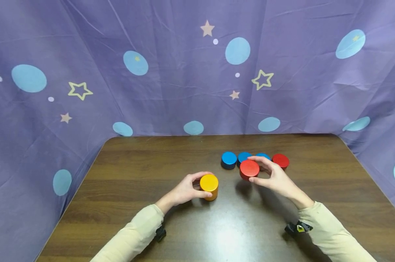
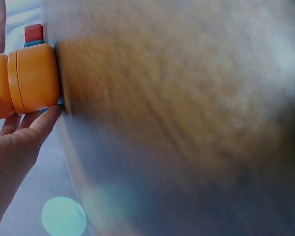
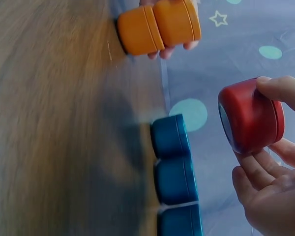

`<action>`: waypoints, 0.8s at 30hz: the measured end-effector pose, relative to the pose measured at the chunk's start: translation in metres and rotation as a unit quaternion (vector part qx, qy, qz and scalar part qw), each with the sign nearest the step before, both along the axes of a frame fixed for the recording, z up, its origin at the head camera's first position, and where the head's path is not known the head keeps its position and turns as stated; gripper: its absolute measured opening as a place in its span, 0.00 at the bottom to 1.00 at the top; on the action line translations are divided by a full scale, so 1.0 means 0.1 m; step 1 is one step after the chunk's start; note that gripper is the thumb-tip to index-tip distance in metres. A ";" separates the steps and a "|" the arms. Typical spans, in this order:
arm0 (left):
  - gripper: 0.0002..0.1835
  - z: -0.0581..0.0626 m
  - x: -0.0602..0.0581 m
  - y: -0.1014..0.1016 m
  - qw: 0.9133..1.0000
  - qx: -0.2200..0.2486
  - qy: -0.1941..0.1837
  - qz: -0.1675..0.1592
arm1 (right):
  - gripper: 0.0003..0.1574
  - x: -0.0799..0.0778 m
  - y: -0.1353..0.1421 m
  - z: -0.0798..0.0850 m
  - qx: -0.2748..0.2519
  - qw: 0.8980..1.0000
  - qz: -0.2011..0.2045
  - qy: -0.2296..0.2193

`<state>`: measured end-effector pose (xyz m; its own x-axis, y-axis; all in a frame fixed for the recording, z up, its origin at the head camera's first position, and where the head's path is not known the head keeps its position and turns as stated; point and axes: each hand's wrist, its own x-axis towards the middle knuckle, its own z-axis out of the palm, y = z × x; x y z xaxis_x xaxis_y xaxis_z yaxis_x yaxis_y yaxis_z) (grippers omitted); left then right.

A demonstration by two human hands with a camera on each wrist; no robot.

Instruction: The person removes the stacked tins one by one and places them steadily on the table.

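Observation:
My left hand [image 1: 187, 188] grips two orange lidded tins [image 3: 157, 28] stacked one on the other. In the right wrist view the lower one's base is at the tabletop. In the head view mostly the top yellow-orange lid shows. Over to the right, my right hand [image 1: 277, 179] pinches a red lidded tin [image 1: 249, 169] between thumb and fingers. That red tin is held up in the air, with its shadow on the wood below. Behind it stand three blue tins [image 1: 228, 160] in a row, two of them partly covered by the right hand and its tin.
Another red tin [image 1: 280, 161] stands at the right end of the blue row. Everything rests on a brown wooden table [image 1: 145, 156]. A purple cloth [image 1: 171, 72] with stars and blue ovals hangs behind the table and along its sides.

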<state>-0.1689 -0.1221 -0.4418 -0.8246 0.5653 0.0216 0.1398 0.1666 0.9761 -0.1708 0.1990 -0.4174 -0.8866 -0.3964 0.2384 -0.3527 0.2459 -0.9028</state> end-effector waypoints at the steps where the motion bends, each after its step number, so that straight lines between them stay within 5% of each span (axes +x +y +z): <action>1: 0.35 0.00 0.00 0.00 1.000 0.000 0.002 0.001 | 0.37 0.00 0.02 0.00 0.004 1.000 -0.004 0.002; 24: 0.33 0.12 0.06 0.02 1.000 -0.005 0.002 -0.003 | 0.37 0.01 0.57 -0.07 0.016 0.997 -0.061 0.034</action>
